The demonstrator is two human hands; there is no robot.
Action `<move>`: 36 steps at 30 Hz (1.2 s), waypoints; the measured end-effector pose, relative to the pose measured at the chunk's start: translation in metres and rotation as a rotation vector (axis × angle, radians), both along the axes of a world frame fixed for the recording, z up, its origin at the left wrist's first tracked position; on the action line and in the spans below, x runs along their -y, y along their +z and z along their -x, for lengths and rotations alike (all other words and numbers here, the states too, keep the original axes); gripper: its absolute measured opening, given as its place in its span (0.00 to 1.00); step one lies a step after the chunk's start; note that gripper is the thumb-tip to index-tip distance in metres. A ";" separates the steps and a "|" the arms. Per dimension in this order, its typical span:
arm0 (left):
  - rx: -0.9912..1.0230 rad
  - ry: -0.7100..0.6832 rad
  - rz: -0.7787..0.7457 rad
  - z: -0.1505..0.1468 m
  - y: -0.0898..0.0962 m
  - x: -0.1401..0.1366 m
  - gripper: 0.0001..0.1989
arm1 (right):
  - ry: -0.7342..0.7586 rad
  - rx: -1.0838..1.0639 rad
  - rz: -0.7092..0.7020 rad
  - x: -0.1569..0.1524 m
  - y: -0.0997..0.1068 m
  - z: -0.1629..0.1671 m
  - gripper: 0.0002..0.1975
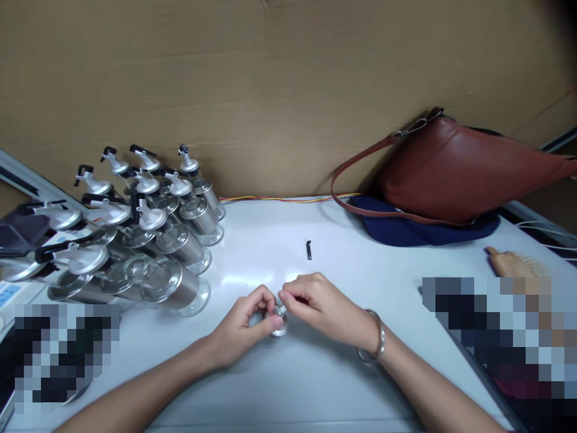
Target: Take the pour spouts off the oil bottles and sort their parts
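Observation:
In the middle of the table, my left hand [243,325] is closed around a small silver metal pourer cap [280,328], thumb across its side. Right above it, my right hand [327,310] pinches at the top of the cap; what lies between its fingertips is too small to make out. A short black lever piece [309,250] lies on the table beyond my hands. To the left stand several glass-and-steel bottles [180,288], and several have silver caps [85,258] with black levers on top.
The white table [256,246] meets a cardboard wall [279,102]. A brown leather bag [446,174] rests on a dark blue cap [392,231] at the back right. A wooden brush [514,263] lies at the right. Blurred-out items lie at both front sides.

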State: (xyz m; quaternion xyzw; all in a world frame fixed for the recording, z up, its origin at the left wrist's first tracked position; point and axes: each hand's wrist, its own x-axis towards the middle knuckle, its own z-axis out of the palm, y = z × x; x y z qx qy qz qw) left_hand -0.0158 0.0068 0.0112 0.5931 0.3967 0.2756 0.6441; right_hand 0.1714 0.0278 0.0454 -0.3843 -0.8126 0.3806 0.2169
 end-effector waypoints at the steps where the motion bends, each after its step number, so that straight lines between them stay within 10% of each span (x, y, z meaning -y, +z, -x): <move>1: 0.009 -0.005 0.014 0.000 0.000 0.000 0.17 | -0.002 -0.002 -0.004 0.000 -0.001 0.000 0.17; 12: 0.099 0.013 0.070 -0.001 -0.001 -0.001 0.15 | -0.228 0.293 -0.408 -0.008 -0.002 -0.008 0.12; 21: 0.093 0.035 0.073 -0.001 -0.002 0.000 0.15 | -0.417 0.651 -0.314 -0.021 -0.015 -0.025 0.14; 29: 0.150 0.024 0.062 -0.001 -0.001 0.000 0.14 | -0.402 0.582 -0.402 -0.026 -0.016 -0.034 0.13; 36: 0.111 0.041 0.031 -0.002 -0.002 -0.002 0.16 | -0.028 0.205 -0.522 -0.010 -0.009 -0.008 0.12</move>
